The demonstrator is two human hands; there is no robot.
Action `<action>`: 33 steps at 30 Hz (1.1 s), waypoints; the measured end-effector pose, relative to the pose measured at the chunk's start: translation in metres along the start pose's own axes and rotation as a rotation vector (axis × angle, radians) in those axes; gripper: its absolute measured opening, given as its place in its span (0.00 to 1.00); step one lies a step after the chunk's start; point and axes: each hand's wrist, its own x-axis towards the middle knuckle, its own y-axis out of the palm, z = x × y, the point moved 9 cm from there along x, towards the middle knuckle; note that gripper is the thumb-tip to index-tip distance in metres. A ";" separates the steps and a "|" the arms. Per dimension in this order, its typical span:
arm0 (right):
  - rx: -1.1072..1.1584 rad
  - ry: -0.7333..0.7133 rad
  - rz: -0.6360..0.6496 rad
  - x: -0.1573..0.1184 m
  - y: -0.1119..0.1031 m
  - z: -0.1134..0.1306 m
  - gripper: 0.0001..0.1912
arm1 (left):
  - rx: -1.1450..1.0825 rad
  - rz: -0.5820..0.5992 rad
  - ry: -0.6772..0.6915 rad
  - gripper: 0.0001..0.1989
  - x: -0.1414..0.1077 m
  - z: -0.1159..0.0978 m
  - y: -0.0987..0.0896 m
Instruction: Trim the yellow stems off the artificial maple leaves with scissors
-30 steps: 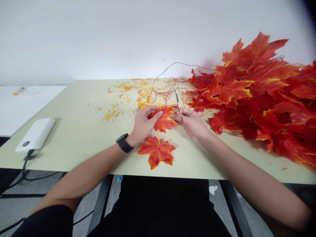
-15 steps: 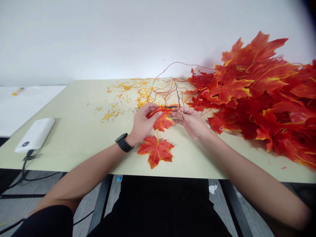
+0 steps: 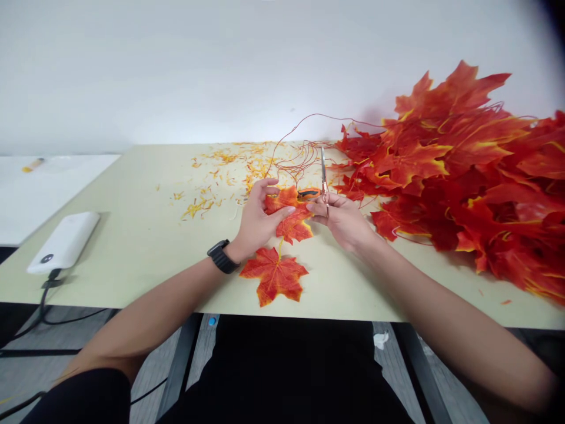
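My left hand (image 3: 261,213) is closed on a red-orange artificial maple leaf (image 3: 291,219), the thumb lying across its face. Slim scissors (image 3: 324,171) point up and away from my right hand (image 3: 342,219), which holds them by the handle. The fingertips of that hand also meet the leaf's right edge. Below, a second maple leaf (image 3: 277,277) lies on the table, joined to the first by a yellow stem. An orange-and-black handle (image 3: 309,193) shows just behind the held leaf; the rest of that tool is hidden.
A large heap of red maple leaves (image 3: 459,176) fills the right side. Thin red strings (image 3: 304,159) curl from it across yellow clippings (image 3: 227,158) at the back. A white power bank (image 3: 66,241) with a black cable lies at the left. A pale wall stands behind the table.
The held leaf has turned flatter, so more of its face shows. The scissors have swung to nearly upright. The lower leaf has shifted slightly left.
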 end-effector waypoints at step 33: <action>-0.021 -0.002 0.018 -0.001 0.002 0.001 0.29 | 0.268 -0.572 0.300 0.17 0.009 -0.086 -0.093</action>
